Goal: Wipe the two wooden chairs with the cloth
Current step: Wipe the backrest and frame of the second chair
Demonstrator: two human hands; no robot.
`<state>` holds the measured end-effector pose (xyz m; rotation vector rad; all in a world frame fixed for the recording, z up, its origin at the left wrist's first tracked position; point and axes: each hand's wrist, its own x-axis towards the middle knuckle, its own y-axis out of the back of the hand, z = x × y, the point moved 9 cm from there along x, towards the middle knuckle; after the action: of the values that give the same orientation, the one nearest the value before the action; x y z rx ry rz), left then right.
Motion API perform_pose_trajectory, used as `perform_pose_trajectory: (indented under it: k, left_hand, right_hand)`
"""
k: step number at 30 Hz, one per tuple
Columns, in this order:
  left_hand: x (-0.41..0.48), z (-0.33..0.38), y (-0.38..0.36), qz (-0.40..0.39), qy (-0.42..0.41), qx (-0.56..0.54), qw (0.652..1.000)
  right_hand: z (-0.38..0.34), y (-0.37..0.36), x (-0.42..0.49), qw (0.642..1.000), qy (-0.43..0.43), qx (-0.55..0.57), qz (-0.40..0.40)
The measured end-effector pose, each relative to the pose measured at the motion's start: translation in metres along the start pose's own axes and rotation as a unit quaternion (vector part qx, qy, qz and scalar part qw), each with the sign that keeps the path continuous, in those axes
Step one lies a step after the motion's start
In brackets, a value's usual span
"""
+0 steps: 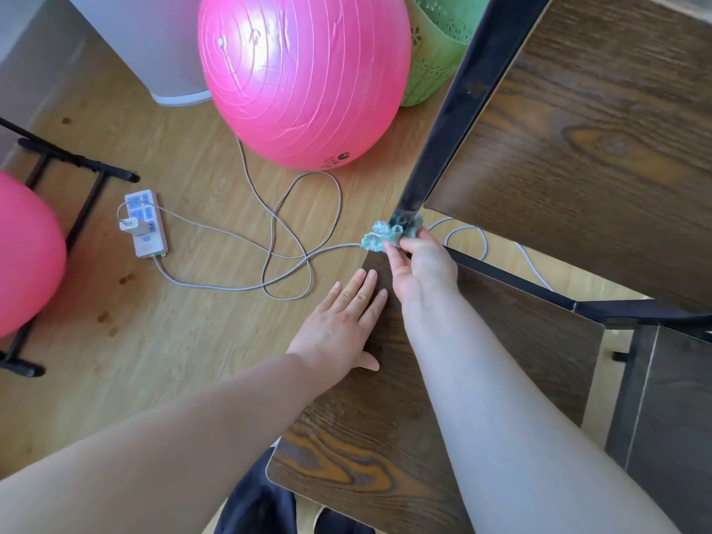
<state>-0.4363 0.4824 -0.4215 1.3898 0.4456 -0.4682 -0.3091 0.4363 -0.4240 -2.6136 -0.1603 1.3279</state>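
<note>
A dark wooden chair fills the right side: its seat (481,364) lies below me and its backrest panel (585,140) rises at the upper right, framed by a black metal post (450,106). My right hand (420,267) pinches a small light-blue cloth (385,235) wrapped around the foot of that post, at the seat's far left corner. My left hand (343,321) lies flat with straight fingers on the seat's left edge. Part of a second dark wooden chair (670,410) shows at the lower right edge.
A large pink exercise ball (304,75) sits on the wooden floor beyond the chair, with a green perforated basket (431,52) behind it. A white power strip (144,223) and looping grey cables (293,240) lie on the floor. Another pink ball (23,252) and a black stand (77,175) occupy the left.
</note>
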Motion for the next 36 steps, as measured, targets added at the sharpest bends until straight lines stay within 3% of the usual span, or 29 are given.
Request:
perform_pose_trajectory:
  k: [6, 8, 12, 15, 21, 26, 28, 32, 36]
  left_hand:
    - [0.0, 0.0, -0.002, -0.006, 0.004, 0.003, 1.0]
    - [-0.001, 0.0, -0.002, -0.005, 0.004, 0.004, 1.0]
    - [-0.002, 0.0, -0.001, -0.008, 0.004, 0.001, 1.0]
    - [-0.002, 0.001, -0.001, -0.008, 0.007, 0.001, 1.0]
    - [-0.001, 0.001, 0.0, -0.016, 0.008, 0.005, 1.0]
    - [-0.001, 0.001, 0.001, -0.01, 0.008, 0.026, 1.0]
    - [-0.001, 0.002, 0.001, -0.007, 0.006, 0.031, 0.999]
    - [-0.003, 0.006, 0.01, -0.001, 0.003, -0.004, 1.0]
    - [-0.019, 0.007, 0.031, -0.014, -0.001, -0.05, 0.999]
  right_hand:
    - [-0.007, 0.004, -0.006, 0.996, 0.061, -0.053, 0.043]
    - [-0.009, -0.001, -0.013, 0.996, 0.079, -0.005, 0.053]
    - [-0.019, -0.01, -0.03, 0.997, 0.075, -0.006, 0.013]
    - [-0.029, -0.017, -0.054, 0.995, 0.025, 0.091, -0.03]
    - [-0.031, -0.03, -0.089, 0.971, 0.031, 0.235, -0.038]
    - [-0.038, -0.031, -0.103, 0.98, 0.024, 0.183, -0.072]
    - [-0.035, -0.037, -0.113, 0.969, 0.007, 0.232, -0.088]
    - [-0.037, -0.064, -0.147, 0.958, 0.001, 0.23, -0.17]
    - [-0.055, -0.064, -0.18, 0.96, 0.03, 0.191, -0.203]
